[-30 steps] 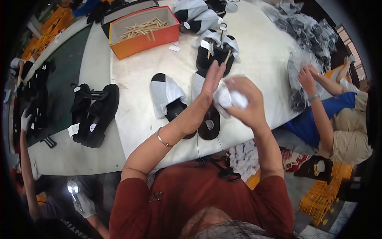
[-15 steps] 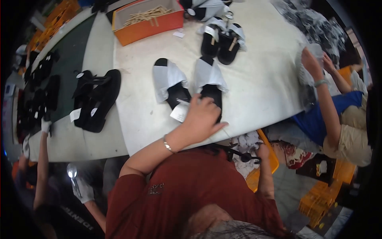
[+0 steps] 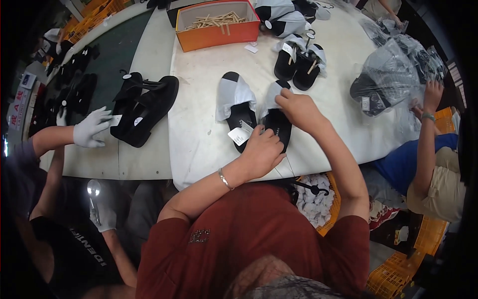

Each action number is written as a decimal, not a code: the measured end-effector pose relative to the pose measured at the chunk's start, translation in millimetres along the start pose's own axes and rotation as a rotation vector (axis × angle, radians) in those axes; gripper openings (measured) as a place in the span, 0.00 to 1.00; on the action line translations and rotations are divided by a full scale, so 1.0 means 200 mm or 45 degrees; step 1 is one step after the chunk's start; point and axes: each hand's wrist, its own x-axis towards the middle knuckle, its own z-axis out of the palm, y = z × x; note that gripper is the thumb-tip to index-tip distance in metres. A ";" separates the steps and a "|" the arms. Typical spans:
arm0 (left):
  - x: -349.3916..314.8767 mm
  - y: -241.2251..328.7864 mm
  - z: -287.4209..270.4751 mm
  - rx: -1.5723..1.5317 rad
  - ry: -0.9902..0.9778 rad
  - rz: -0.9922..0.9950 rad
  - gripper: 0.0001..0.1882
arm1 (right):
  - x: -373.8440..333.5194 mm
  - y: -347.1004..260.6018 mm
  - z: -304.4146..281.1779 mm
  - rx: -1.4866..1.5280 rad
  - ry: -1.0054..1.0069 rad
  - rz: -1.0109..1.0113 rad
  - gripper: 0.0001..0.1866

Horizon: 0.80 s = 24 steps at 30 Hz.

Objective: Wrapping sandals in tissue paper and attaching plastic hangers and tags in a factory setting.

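In front of me lie two black slide sandals side by side, toes pointing away, pale grey wrapping over their straps: the left sandal (image 3: 242,113) and the right sandal (image 3: 277,123). A white paper tag (image 3: 241,135) lies over the left sandal's insole. My left hand (image 3: 260,153) is bent over the heel end of the right sandal, its fingers curled and its fingertips close to the tag. With its fingers closed, my right hand (image 3: 302,110) pinches the wrapped strap of that same sandal. What exactly is between those fingertips is hidden.
An orange box (image 3: 219,39) of wooden sticks stands behind. Another wrapped pair (image 3: 301,67) lies at the back right, plastic-bagged footwear (image 3: 386,82) farther right. Black shoes (image 3: 142,109) lie left, near a co-worker's gloved hand (image 3: 92,128). A yellow crate (image 3: 334,212) sits below the table edge.
My right hand has risen from beside the crate under the table to the right sandal's strap. My left hand stays at the heel. A co-worker's gloved hand has reached towards the black shoes.
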 end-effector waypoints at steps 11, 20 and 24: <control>-0.21 -0.06 -0.18 -0.279 0.216 0.268 0.11 | -0.32 0.26 -0.10 1.670 0.215 0.370 0.08; -0.22 -0.01 -0.30 -0.779 0.374 -0.161 0.15 | -0.38 0.23 -0.26 1.506 0.166 0.073 0.08; -0.24 0.02 -0.26 -0.409 0.342 -0.044 0.13 | -0.36 -0.11 -0.32 0.559 0.360 0.117 0.20</control>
